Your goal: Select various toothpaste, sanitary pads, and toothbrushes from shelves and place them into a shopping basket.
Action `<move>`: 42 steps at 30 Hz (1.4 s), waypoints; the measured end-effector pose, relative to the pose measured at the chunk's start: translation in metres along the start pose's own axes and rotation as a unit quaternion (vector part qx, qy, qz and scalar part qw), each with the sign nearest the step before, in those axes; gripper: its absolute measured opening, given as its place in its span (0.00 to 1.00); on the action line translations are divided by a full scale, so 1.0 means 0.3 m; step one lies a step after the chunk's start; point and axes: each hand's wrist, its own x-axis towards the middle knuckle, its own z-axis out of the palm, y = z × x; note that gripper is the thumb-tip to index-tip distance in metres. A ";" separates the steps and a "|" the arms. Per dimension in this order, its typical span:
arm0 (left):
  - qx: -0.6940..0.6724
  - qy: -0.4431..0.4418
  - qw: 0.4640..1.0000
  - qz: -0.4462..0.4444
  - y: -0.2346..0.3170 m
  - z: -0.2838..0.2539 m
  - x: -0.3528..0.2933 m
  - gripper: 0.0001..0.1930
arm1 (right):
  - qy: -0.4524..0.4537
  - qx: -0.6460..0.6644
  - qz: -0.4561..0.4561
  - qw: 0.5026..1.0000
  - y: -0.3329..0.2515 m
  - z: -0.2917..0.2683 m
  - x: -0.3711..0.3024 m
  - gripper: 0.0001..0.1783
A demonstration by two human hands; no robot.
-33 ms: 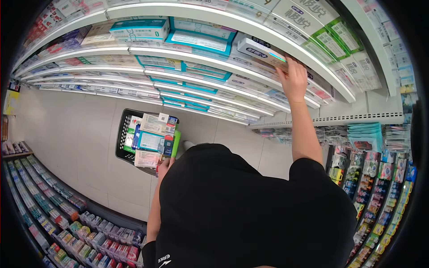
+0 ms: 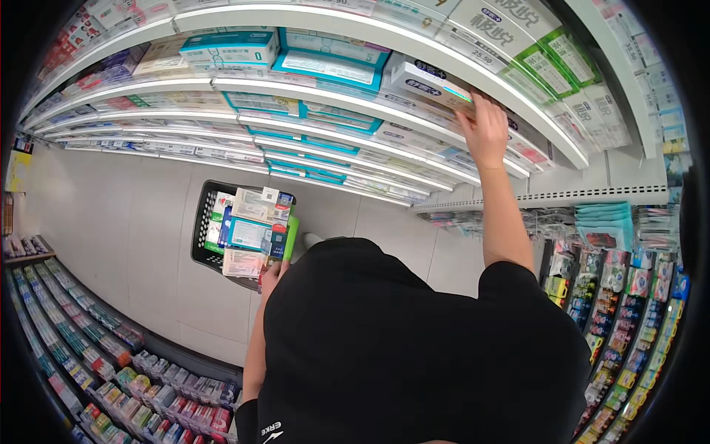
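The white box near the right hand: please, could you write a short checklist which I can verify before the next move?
1. Right hand at the right end of the white box: ok.
2. Firm hold on the white box: cannot tell; the grip is partly hidden.
3. Left hand at the near edge of the basket: ok.
4. Left hand firmly grips the basket: cannot tell; partly hidden.
5. Plenty of free room in the basket: not ok; packs cover most of it.
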 end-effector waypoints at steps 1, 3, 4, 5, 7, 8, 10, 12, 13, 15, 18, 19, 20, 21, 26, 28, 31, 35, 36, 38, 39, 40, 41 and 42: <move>0.002 -0.003 1.000 0.000 -0.003 0.007 -0.002 0.23 | -0.009 -0.001 0.006 1.000 0.005 -0.005 -0.008 0.30; 0.019 -0.007 1.000 -0.009 -0.016 0.019 -0.002 0.23 | -0.019 -0.001 0.012 1.000 0.013 -0.012 -0.018 0.30; 0.019 -0.007 1.000 -0.010 -0.026 0.024 -0.003 0.23 | -0.017 -0.004 0.013 1.000 0.017 -0.014 -0.022 0.30; 0.020 -0.010 1.000 -0.007 -0.036 0.025 -0.002 0.22 | -0.016 -0.006 0.014 1.000 0.017 -0.014 -0.022 0.31; 0.019 -0.009 1.000 -0.007 -0.080 0.034 0.001 0.21 | -0.013 0.010 0.001 1.000 -0.005 -0.037 0.013 0.32; -0.005 -0.020 1.000 -0.013 -0.108 0.033 0.002 0.19 | -0.010 0.025 -0.010 1.000 -0.029 -0.052 0.037 0.34; -0.026 -0.027 0.999 -0.015 -0.072 0.009 0.020 0.19 | 0.001 0.072 -0.041 0.997 -0.108 -0.071 0.066 0.36; -0.094 0.055 0.987 0.116 0.050 -0.058 0.017 0.25 | 0.002 0.149 -0.092 0.985 -0.240 -0.086 0.071 0.40; -0.094 0.060 0.987 0.116 0.123 -0.103 0.011 0.25 | -0.024 0.196 -0.098 0.975 -0.311 -0.070 0.043 0.39; -0.222 0.075 0.940 0.249 0.286 -0.203 -0.007 0.30 | -0.085 0.272 -0.141 0.948 -0.485 -0.076 0.025 0.35; -0.315 0.105 0.871 0.362 0.485 -0.298 -0.063 0.36 | -0.118 0.320 -0.222 0.913 -0.730 -0.077 -0.004 0.30; -0.286 0.081 0.895 0.332 0.545 -0.334 -0.105 0.36 | -0.122 0.340 -0.250 0.898 -0.789 -0.086 -0.001 0.29; -0.258 0.059 0.916 0.301 0.570 -0.355 -0.127 0.36 | -0.122 0.345 -0.254 0.895 -0.834 -0.105 0.013 0.29; -0.170 0.131 0.938 0.271 0.560 -0.361 -0.129 0.31 | -0.141 0.384 -0.241 0.880 -0.869 -0.128 0.030 0.29; -0.210 0.226 0.941 0.137 0.453 -0.369 -0.192 0.14 | -0.352 0.472 -0.270 0.762 -0.938 -0.171 0.062 0.31; -0.151 0.200 0.964 0.087 0.397 -0.375 -0.229 0.12 | -0.332 0.491 -0.264 0.761 -0.931 -0.159 0.069 0.32; -0.305 0.211 0.927 0.062 0.293 -0.369 -0.257 0.12 | -0.319 0.604 -0.171 0.711 -0.918 -0.124 0.086 0.34; -0.452 0.204 0.865 0.077 0.291 -0.354 -0.298 0.13 | -0.325 0.789 -0.003 0.522 -0.993 -0.125 0.049 0.31; -0.475 0.195 0.854 0.088 0.296 -0.346 -0.306 0.13 | -0.352 0.842 0.061 0.404 -1.014 -0.137 0.045 0.30; -0.486 0.204 0.845 0.088 0.309 -0.334 -0.313 0.14 | -0.338 0.834 0.018 0.435 -1.025 -0.149 0.068 0.29; -0.485 0.216 0.843 0.084 0.311 -0.332 -0.320 0.14 | -0.318 0.824 -0.022 0.469 -1.032 -0.158 0.090 0.28; -0.484 0.228 0.841 0.080 0.305 -0.327 -0.328 0.13 | -0.324 0.825 -0.025 0.462 -1.032 -0.159 0.107 0.28; -0.485 0.232 0.836 0.112 0.267 -0.333 -0.330 0.11 | -0.328 0.802 -0.061 0.496 -1.025 -0.153 0.129 0.31; -0.488 0.243 0.832 0.106 0.273 -0.334 -0.334 0.11 | -0.332 0.777 -0.102 0.525 -1.018 -0.136 0.150 0.34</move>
